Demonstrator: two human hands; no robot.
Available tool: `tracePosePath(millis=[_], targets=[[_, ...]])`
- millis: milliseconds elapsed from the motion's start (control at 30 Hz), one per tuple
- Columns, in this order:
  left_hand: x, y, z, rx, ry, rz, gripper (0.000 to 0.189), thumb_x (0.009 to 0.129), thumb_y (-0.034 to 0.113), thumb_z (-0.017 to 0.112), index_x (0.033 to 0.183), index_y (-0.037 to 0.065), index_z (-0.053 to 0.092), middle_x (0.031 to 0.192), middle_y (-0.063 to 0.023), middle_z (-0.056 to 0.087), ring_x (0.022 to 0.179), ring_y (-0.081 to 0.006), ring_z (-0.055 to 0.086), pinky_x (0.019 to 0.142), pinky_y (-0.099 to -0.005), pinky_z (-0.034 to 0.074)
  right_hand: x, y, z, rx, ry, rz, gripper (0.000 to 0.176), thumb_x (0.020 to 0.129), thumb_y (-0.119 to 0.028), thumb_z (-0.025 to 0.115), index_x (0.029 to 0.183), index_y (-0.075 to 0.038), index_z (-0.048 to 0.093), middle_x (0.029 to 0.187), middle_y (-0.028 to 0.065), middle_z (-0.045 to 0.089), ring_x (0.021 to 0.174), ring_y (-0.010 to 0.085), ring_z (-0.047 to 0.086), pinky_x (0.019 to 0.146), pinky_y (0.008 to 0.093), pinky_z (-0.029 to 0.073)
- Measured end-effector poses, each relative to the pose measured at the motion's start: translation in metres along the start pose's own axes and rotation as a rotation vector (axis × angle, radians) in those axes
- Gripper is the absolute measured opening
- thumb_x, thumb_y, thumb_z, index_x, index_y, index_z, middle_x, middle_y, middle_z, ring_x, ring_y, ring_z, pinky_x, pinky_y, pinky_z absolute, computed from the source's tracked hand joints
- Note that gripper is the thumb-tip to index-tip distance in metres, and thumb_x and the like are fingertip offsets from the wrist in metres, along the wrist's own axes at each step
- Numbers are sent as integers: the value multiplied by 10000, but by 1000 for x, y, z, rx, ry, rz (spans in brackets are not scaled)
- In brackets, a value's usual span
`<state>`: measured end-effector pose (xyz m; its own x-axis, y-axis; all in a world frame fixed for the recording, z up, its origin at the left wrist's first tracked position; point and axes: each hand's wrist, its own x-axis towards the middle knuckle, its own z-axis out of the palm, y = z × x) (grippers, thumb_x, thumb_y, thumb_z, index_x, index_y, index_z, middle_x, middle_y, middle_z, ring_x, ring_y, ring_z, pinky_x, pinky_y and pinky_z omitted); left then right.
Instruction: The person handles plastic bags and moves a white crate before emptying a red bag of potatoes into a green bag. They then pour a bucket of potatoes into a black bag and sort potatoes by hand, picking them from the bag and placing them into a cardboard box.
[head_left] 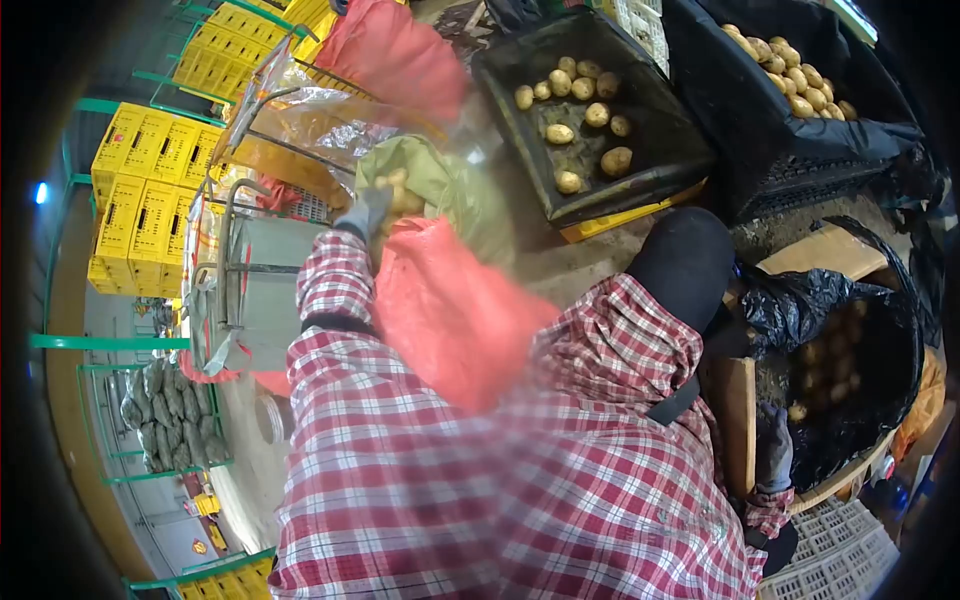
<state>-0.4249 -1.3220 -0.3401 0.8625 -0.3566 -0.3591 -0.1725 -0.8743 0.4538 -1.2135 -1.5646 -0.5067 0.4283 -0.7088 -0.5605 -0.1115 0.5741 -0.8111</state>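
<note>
My gloved left hand (366, 208) is at the mouth of a green bag (468, 190), closed around several pale potatoes (402, 192); this spot is partly blurred. A pink-red bag (445, 305) lies across my lap, just below that hand. My gloved right hand (773, 452) hangs at the near side of a basket lined with black plastic (885, 395), its fingers stretched downward. More potatoes (835, 350) lie in the shadow inside the basket, and a single one (797, 411) is close to my right fingertips.
A black-lined crate (640, 145) with scattered potatoes stands ahead, a fuller black-lined crate (800, 170) to its right. Left are a metal-framed trolley (270, 270) and stacked yellow crates (140, 220). Wooden boards (738, 425) flank the basket. Another pink-red bag (395, 55) lies ahead.
</note>
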Motion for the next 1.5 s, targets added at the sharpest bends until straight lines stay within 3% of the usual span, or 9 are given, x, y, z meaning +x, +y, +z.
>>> tracePosePath(millis=[33, 133, 300, 533, 900, 1033, 1200, 1400, 1500], targets=[[59, -79, 3, 412, 37, 70, 461, 813, 335, 661, 1199, 90, 598, 1035, -204, 647, 1017, -292, 619, 925, -399, 461, 3, 7, -8, -128, -21, -56, 520, 1022, -415, 351, 1303, 1, 489, 1170, 149, 616, 1006, 220, 602, 883, 339, 474], [12, -58, 36, 254, 355, -236, 623, 810, 350, 660, 1340, 102, 447, 1294, -255, 439, 1211, -347, 460, 1001, -423, 402, 8, 20, -22, -488, -51, -214, 418, 1033, -266, 328, 1285, 19, 502, 1197, 153, 609, 1048, 246, 598, 905, 341, 478], [-1, -27, 55, 744, 436, -381, 916, 801, 384, 672, 1503, 104, 155, 1524, -303, 97, 1401, -429, 197, 1082, -474, 322, -4, -25, 23, 17, -153, 51, 464, 1055, -277, 244, 1268, 11, 539, 1202, 120, 616, 1062, 201, 589, 968, 318, 432], [36, -53, 43, 694, 141, -336, 756, 853, 322, 610, 1463, 75, 236, 1315, -276, 483, 1238, -372, 485, 1031, -465, 387, -10, -32, 11, -66, -150, 92, 453, 1049, -285, 279, 1221, 8, 578, 1176, 112, 623, 1052, 195, 590, 952, 322, 448], [-46, 27, -43, 614, 583, -201, 465, 828, 185, 626, 1257, 86, 478, 1119, -226, 618, 1059, -392, 612, 902, -464, 491, -5, -22, 8, -184, -104, 23, 439, 1045, -282, 300, 1214, 9, 582, 1167, 108, 626, 1043, 189, 592, 941, 319, 455], [-72, 75, -8, 912, 726, 3, 438, 842, 246, 632, 1230, 70, 530, 1215, -192, 572, 1109, -413, 577, 886, -472, 492, -7, -23, 6, -200, -96, 2, 434, 1043, -281, 307, 1211, 9, 583, 1164, 107, 627, 1039, 186, 593, 936, 318, 457], [-13, 101, 53, 709, 138, 63, 773, 831, 681, 470, 1094, -24, 648, 1127, -280, 622, 1039, -386, 619, 923, -429, 470, -7, -22, 7, -291, -81, -44, 428, 1041, -279, 316, 1208, 9, 584, 1160, 105, 629, 1035, 183, 594, 931, 317, 461], [18, 60, 95, 875, 107, 237, 388, 897, 315, 505, 1097, 18, 653, 1034, -152, 672, 958, -342, 650, 834, -408, 520, -6, -13, -6, -775, -78, -284, 399, 1030, -274, 363, 1189, 9, 596, 1117, 98, 643, 1014, 165, 591, 907, 307, 464], [104, -32, 105, 236, 377, 371, 296, 930, 236, 496, 1074, 28, 651, 973, -98, 685, 922, -312, 658, 799, -399, 536, -7, -18, 6, -351, -64, -101, 364, 1014, -241, 388, 1177, 4, 602, 1116, 118, 650, 1012, 196, 605, 905, 319, 468]])
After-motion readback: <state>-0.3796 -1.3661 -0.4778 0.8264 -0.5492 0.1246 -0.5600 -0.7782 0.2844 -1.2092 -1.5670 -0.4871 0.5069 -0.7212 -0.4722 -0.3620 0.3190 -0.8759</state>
